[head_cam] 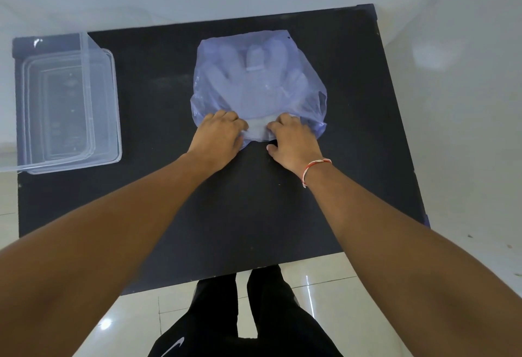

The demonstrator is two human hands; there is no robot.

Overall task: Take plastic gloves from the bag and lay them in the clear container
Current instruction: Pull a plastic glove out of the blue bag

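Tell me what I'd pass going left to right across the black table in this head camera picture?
Clear rectangular plastic container → person's left hand → person's right hand, which wears a red-and-white thread bracelet. Both hands grip the near edge of the translucent bluish plastic bag of gloves, which spans behind them.

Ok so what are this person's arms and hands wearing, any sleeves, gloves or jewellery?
Both forearms are bare, with no sleeves in view, and neither the left hand nor the right hand wears a glove or ring that shows. The right wrist carries a thin red and white thread bracelet with a loose end hanging down.
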